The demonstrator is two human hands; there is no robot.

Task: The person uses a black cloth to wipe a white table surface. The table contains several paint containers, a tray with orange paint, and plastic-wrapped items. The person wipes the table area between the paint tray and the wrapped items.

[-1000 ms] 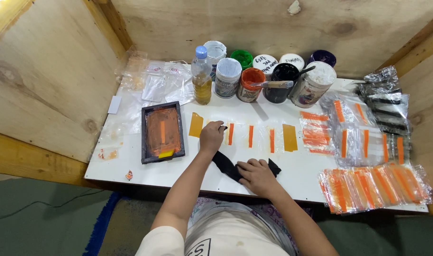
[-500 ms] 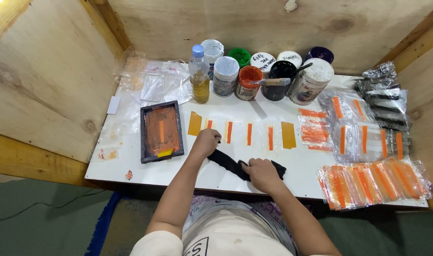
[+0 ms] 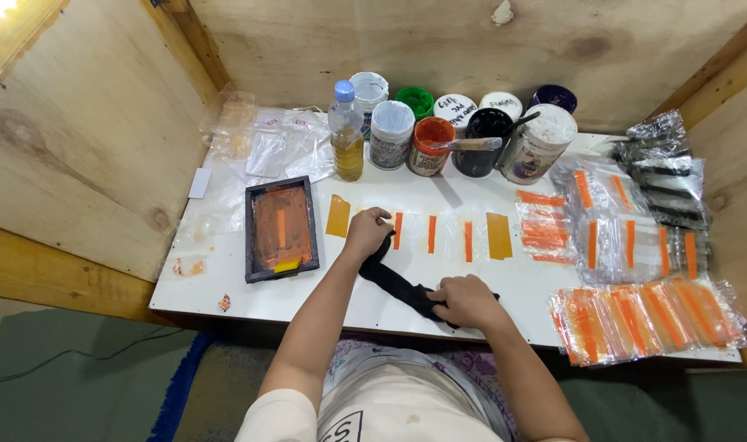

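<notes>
Hands share one black cloth (image 3: 394, 282) lying across the white worktop (image 3: 226, 282): the left hand (image 3: 367, 233) has its fingers curled around the cloth's upper end beside a row of orange strips (image 3: 431, 233), and the right hand (image 3: 469, 300) has its fingers clenched on the lower end near the front edge. Clear packets of orange strips (image 3: 648, 319) are stacked at the right, and paint jars (image 3: 429, 146) with white and coloured lids line the back wall.

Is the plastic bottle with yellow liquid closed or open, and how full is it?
Closed: the plastic bottle stands upright with its blue cap on. The yellow liquid fills roughly the lower half.
</notes>
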